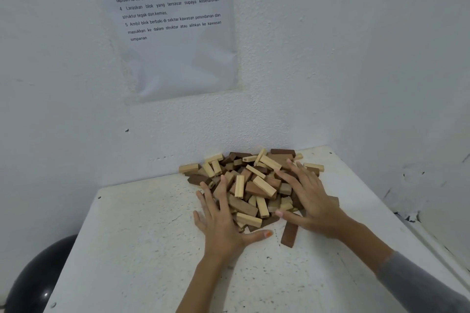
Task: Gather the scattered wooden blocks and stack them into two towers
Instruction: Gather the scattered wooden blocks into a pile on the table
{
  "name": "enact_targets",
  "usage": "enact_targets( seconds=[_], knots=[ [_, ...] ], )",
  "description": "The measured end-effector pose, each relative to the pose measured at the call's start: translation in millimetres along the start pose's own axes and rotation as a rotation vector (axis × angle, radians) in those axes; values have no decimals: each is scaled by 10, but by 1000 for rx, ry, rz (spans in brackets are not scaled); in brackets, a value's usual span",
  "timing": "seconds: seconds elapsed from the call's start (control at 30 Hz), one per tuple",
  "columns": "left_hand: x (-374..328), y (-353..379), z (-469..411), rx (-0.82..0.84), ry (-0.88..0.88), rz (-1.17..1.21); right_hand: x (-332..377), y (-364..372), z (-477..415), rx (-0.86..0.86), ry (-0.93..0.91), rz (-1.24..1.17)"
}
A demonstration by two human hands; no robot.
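Checking the hands first: found left hand (223,223) wide open, fingers straight and splayed, palm down on table (152,249), fingertips against near-left side of pile of wooden blocks (251,185), thumb stretched along its near edge. Found right hand (307,201) likewise wide open, fingers splayed, laid over right side of pile, thumb pointing left. Noted nothing gripped or pinched in either hand; both merely pressed against blocks. Logged pile as loose heap of light and dark pieces, lodged at far corner of table, touching back wall (76,84). Marked one dark block (290,235) lying flat just outside heap on near side, far end under right thumb. Recorded broad stretch of speckled white tabletop on near and left sides of heap, left table edge well apart from left hand, right table edge close beside side wall. Noted printed sheet (175,33) on back wall above heap, and black rounded object (38,274) below left table edge.
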State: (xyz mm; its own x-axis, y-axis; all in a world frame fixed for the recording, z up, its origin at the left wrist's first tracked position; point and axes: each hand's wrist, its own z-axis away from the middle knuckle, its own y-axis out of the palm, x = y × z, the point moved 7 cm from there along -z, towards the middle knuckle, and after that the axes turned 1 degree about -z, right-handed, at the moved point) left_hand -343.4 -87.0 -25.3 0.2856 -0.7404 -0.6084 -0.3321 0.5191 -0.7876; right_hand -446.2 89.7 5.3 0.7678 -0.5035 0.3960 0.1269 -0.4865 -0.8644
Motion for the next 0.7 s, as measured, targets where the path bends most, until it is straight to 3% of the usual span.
enact_targets(
  seconds=[0.17, 0.33, 0.53, 0.7],
  knots=[
    [-139, -143, 133, -110, 145, 77, 120, -186, 119, -231, 43, -184],
    [-244, -298, 200, -212, 276, 228, 282, -200, 262, -399, -25, -131],
    [-494, -252, 254, -179, 637, -142, 418, -24, 308, -363, -85, 21],
    [-571, -228, 222, -118, 653, -349, 432, 25, 244, -366, -51, 87]
  ],
)
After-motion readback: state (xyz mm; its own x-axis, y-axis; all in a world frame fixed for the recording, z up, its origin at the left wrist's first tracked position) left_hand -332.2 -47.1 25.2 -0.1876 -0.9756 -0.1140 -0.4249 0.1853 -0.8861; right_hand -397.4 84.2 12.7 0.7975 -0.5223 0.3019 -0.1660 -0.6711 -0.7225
